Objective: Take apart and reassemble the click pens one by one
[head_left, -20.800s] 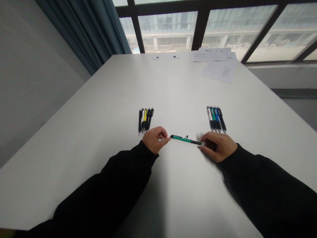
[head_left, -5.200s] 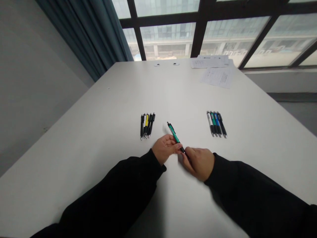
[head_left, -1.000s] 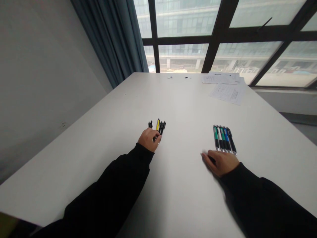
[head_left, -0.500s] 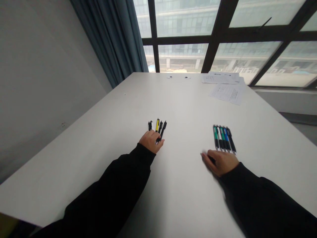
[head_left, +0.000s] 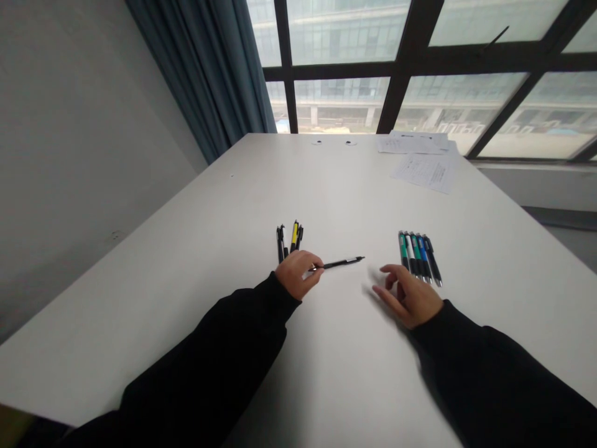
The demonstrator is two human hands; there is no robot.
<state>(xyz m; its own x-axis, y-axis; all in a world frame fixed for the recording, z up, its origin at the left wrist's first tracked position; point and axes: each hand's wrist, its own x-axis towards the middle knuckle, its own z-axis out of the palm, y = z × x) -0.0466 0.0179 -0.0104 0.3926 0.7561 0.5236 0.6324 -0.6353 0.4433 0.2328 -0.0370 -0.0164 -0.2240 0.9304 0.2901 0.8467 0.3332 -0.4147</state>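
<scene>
Closed around one end of a black pen (head_left: 342,262), my left hand (head_left: 298,274) keeps it pointing right across the table. Just beyond that hand lie several more pens, one of them a yellow pen (head_left: 294,234) among black ones (head_left: 280,242); their near ends are hidden by the hand. My right hand (head_left: 408,297) is empty, thumb and fingers apart, slightly blurred. It is in front of a side-by-side row of pens with green, white, blue and black barrels, including a blue pen (head_left: 423,249) and a black pen (head_left: 433,261) at the right end.
The white table (head_left: 261,186) stretches to the window (head_left: 342,99). Printed papers (head_left: 424,168) lie at its far right corner. A blue curtain (head_left: 209,74) hangs at the far left, beside a grey wall (head_left: 84,124).
My left hand has drawn the black pen out of the left group and turned it to point right. My right hand has opened its fingers and shifted slightly.
</scene>
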